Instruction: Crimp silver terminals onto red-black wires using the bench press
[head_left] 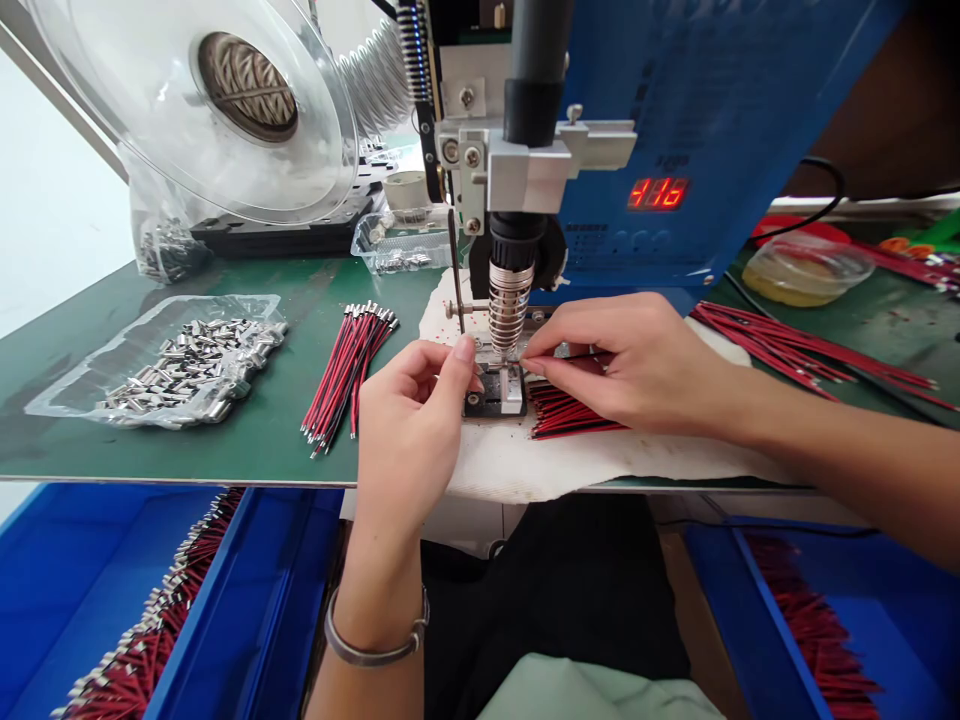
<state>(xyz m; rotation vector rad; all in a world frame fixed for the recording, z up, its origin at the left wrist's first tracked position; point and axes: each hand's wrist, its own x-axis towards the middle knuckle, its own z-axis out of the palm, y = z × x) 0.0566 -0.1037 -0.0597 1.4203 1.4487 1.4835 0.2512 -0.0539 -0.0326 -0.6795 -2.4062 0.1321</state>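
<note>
Head view: R hand [622,365] had thumb + forefinger clamped on a thin dark wire [589,356], just right of the small block [489,405] under the iron [511,305]. L hand [416,425] sat left of the block, thumb near curled fingers; couldn't tell if it gripped anything. Prob. best: wire steady, end lined up, fingertips clear of the (likely hot) iron.

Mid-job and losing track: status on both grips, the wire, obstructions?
Right grip pinching thin wire at metal fixture. Left grip beside fixture, hold unclear. Spring-wrapped tool close above, between grips.
</note>
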